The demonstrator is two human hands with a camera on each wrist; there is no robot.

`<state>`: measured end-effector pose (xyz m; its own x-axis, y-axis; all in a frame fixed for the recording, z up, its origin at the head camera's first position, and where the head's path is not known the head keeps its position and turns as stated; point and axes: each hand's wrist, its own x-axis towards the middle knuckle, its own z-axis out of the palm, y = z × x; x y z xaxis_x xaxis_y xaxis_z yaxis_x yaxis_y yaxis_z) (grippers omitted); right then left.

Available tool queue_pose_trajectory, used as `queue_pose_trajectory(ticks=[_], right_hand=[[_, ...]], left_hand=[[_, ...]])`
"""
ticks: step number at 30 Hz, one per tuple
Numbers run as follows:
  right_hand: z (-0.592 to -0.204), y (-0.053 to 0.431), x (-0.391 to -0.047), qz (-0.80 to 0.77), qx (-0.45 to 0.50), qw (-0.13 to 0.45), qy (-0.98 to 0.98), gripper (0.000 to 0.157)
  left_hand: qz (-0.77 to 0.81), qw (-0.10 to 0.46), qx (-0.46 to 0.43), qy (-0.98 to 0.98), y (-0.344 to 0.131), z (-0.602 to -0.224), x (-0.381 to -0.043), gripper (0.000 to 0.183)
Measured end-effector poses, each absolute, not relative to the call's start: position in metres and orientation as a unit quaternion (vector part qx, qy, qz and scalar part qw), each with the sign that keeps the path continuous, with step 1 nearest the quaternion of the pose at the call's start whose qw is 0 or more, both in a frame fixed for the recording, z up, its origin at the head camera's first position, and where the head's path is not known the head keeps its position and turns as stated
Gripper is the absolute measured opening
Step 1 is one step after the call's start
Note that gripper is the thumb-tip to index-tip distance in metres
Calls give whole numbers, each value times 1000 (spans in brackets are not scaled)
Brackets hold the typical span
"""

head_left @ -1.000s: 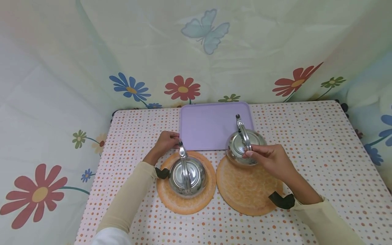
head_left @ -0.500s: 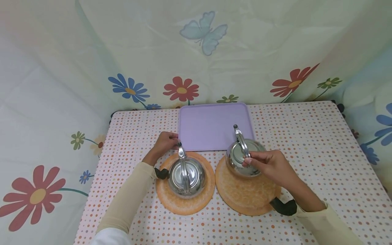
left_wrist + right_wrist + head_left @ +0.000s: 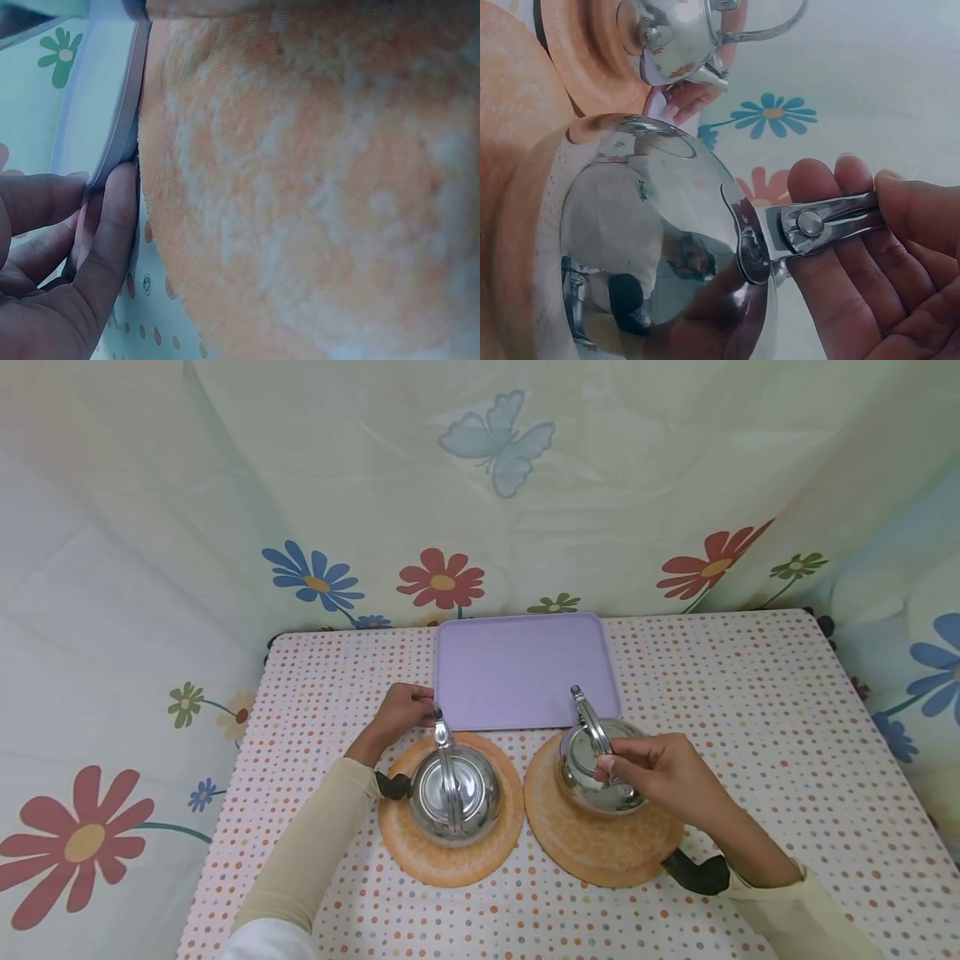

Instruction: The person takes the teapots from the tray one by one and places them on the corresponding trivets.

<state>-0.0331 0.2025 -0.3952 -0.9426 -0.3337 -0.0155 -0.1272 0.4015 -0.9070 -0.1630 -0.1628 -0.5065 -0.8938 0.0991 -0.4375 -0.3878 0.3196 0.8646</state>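
My right hand (image 3: 663, 772) grips the rear of the arched handle of a shiny steel kettle (image 3: 588, 789), which is over the right round orange mat (image 3: 551, 852). In the right wrist view, the fingers and thumb close round the metal handle (image 3: 832, 217) beside the mirror-like body (image 3: 645, 225). At the near left corner of a lilac tray (image 3: 517, 672), my left hand (image 3: 401, 708) pinches the rim; the left wrist view shows thumb and fingertips on the rim (image 3: 120, 131). A second steel kettle (image 3: 474, 789) stands on the left round orange mat (image 3: 450, 872).
A dotted cloth (image 3: 757, 718) covers the table. The tray lies flat behind the two mats, which almost meet. Behind the table hangs a flowered curtain (image 3: 600, 510). The left kettle's spout tip (image 3: 438, 715) is right by the left hand.
The right hand has drawn its kettle toward the person, away from the tray's near edge and farther over the right mat. The left hand keeps its pinch on the tray.
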Motion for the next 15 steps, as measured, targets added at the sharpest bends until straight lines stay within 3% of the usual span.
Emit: queue_pose_trajectory(ticks=[15], right_hand=[[-396, 201, -30, -539, -130, 125, 823, 17]], left_hand=[[572, 215, -97, 786, -163, -505, -164, 29]])
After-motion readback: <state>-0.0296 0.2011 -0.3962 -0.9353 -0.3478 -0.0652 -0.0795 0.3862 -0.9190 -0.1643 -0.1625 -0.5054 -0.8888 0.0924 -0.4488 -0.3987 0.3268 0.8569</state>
